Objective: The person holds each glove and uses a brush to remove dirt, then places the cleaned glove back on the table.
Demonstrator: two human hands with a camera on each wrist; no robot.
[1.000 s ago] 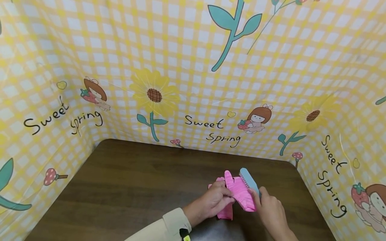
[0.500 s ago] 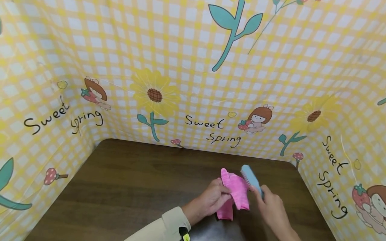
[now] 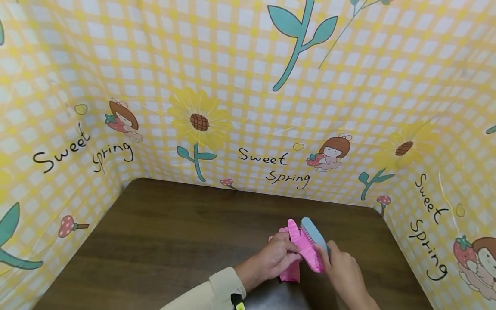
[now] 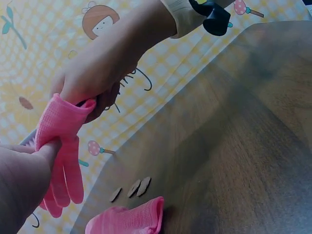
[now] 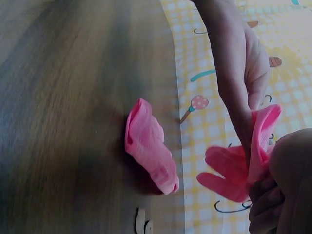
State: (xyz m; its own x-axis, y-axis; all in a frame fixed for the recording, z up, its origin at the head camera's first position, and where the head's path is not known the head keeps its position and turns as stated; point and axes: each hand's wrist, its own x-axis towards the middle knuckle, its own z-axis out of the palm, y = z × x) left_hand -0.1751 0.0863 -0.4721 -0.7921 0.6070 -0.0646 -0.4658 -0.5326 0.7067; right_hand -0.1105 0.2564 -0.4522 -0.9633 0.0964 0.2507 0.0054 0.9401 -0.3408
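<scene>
In the head view my left hand (image 3: 273,258) pinches a pink knitted glove (image 3: 308,254) between thumb and fingers. My right hand (image 3: 345,269) grips the handle of a light blue brush (image 3: 314,232), its bristles against the glove. The raised glove (image 4: 61,124) hangs fingers down in the left wrist view, where only a sliver of brush shows behind it. A second pink glove (image 5: 148,144) lies on the table below the hands. In the head view it is partly hidden by the left hand and the raised glove.
Several small flat brown pieces (image 4: 134,187) lie on the table beside the lower glove. The dark wooden table (image 3: 174,232) is bordered at the back and sides by yellow checked cloth (image 3: 240,107) with printed flowers.
The brush lifted off the glove half a second ago and is now back against it, further left than at first. The raised glove swung and returned; the lower glove stayed in place.
</scene>
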